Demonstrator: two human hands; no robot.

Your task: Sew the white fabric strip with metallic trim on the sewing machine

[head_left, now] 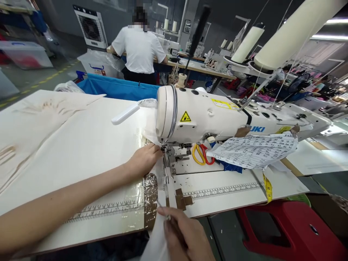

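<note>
A white sewing machine (201,116) stands across the table in front of me. My left hand (146,158) is beside the needle area, its fingers curled together on white fabric (160,195) that runs under the machine head. The fingertips are partly hidden at the presser foot. Lower down, near the table's front edge, my right hand (187,233) is closed around a thin pointed metal tool (160,205). Its tip lies over the strip of fabric hanging off the edge. The exact kind of tool is hidden by the fingers.
Yellow and red-handled scissors (202,154) lie behind the needle. A printed sheet (255,148) hangs off the machine. Pale fabric (35,123) covers the table's left side. A red stool (290,228) stands at lower right; a person (140,49) sits ahead, beyond a blue bin (119,87).
</note>
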